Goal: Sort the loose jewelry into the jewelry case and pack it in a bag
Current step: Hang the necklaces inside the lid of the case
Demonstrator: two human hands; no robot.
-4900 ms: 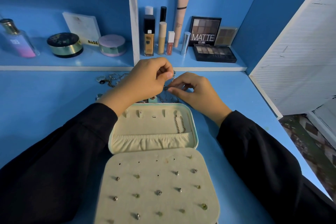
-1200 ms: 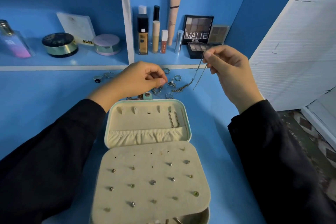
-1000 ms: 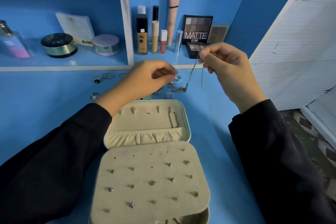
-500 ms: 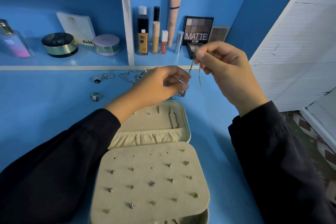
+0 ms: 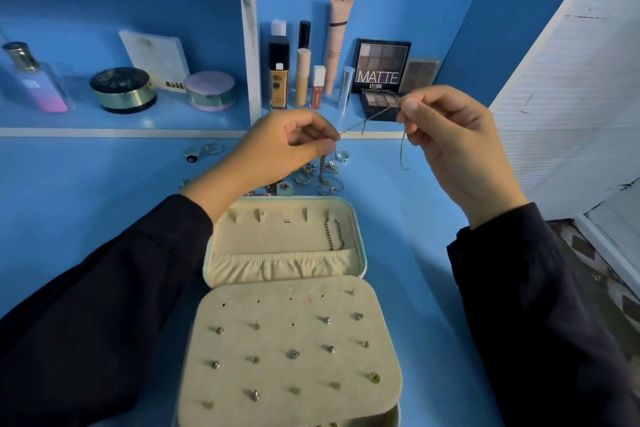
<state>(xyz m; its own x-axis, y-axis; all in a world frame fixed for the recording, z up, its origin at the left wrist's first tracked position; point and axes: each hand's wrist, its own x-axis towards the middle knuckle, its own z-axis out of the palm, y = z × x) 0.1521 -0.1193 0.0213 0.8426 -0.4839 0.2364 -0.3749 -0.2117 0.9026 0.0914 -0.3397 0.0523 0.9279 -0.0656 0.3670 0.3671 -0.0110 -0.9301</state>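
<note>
A thin chain necklace (image 5: 367, 121) stretches in the air between my two hands above the blue table. My left hand (image 5: 280, 149) pinches one end and my right hand (image 5: 446, 135) pinches the other, with a loose tail hanging below the right fingers. The open cream jewelry case (image 5: 284, 260) lies in front of me; a beaded chain (image 5: 333, 234) hangs on a hook in its lid. Its earring panel (image 5: 294, 354) carries several studs. Loose rings and chains (image 5: 322, 173) lie on the table behind the case.
Two more rings (image 5: 204, 151) lie at the left back of the table. The shelf holds makeup bottles (image 5: 301, 76), an eyeshadow palette (image 5: 381, 66), compacts (image 5: 123, 88) and a perfume bottle (image 5: 34, 80). A white slatted panel (image 5: 571, 87) stands at the right.
My right hand lifted the necklace from the pile. My left hand came up from the table and pinched its other end, and the chain now hangs spread between both hands.
</note>
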